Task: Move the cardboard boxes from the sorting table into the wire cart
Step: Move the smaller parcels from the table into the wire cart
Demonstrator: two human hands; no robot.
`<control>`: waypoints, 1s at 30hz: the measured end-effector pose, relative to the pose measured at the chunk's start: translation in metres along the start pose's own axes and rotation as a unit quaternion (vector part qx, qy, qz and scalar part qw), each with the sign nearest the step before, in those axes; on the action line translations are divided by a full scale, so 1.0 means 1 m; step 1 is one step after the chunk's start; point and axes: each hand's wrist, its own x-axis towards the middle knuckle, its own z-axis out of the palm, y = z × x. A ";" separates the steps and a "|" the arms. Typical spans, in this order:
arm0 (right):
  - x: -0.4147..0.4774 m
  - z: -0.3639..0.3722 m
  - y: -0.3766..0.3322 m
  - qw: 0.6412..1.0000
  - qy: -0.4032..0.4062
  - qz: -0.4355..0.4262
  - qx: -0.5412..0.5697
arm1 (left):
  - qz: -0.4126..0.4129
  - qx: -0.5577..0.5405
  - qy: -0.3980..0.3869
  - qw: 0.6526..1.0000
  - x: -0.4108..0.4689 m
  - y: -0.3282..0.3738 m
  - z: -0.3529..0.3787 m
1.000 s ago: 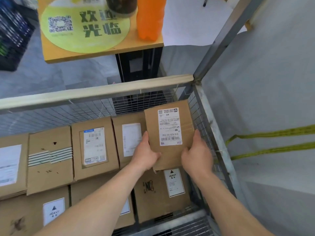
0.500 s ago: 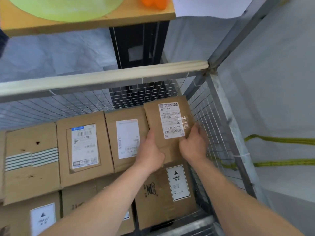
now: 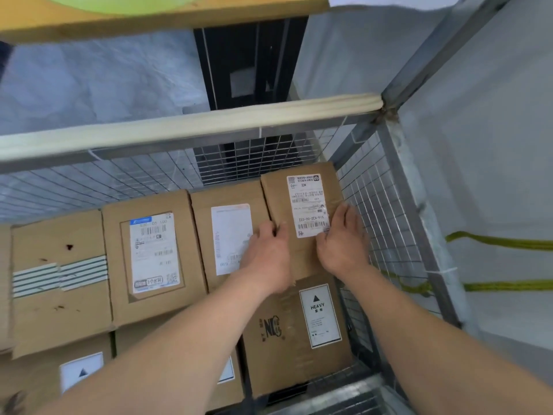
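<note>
A brown cardboard box (image 3: 276, 202) with a white barcode label sits in the far right corner of the wire cart (image 3: 386, 223), on top of a lower box marked HEAVY (image 3: 296, 327). My left hand (image 3: 267, 254) has its fingers curled over the box's left edge, in the gap beside the neighbouring box. My right hand (image 3: 342, 239) lies flat on the box's top near its right edge, fingers straight, partly over the label.
Several other labelled boxes fill the cart, among them a white-label box (image 3: 227, 238), a blue-header label box (image 3: 152, 253) and a striped box (image 3: 59, 280). A padded rail (image 3: 209, 127) tops the far side. Beyond stand a wooden table (image 3: 149, 19) and yellow straps (image 3: 502, 244).
The box has gone down from being held above the stack into the far right corner. My right hand has shifted from the box's side onto its top.
</note>
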 end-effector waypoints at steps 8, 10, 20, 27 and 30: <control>-0.074 -0.042 -0.032 0.998 0.013 -0.055 0.015 | 0.060 0.161 0.069 0.983 -0.073 -0.012 -0.051; -0.104 -0.056 -0.041 0.998 -0.014 -0.048 0.040 | 0.074 0.185 0.078 0.977 -0.099 -0.012 -0.064; -0.251 -0.158 -0.091 0.994 0.058 -0.062 0.073 | 0.152 0.216 0.179 0.948 -0.242 0.018 -0.140; -0.332 -0.213 -0.094 0.989 0.132 -0.057 0.037 | 0.213 0.245 0.258 0.910 -0.315 0.055 -0.172; -0.368 -0.231 -0.088 0.984 0.162 -0.060 0.037 | 0.236 0.251 0.270 0.899 -0.340 0.073 -0.173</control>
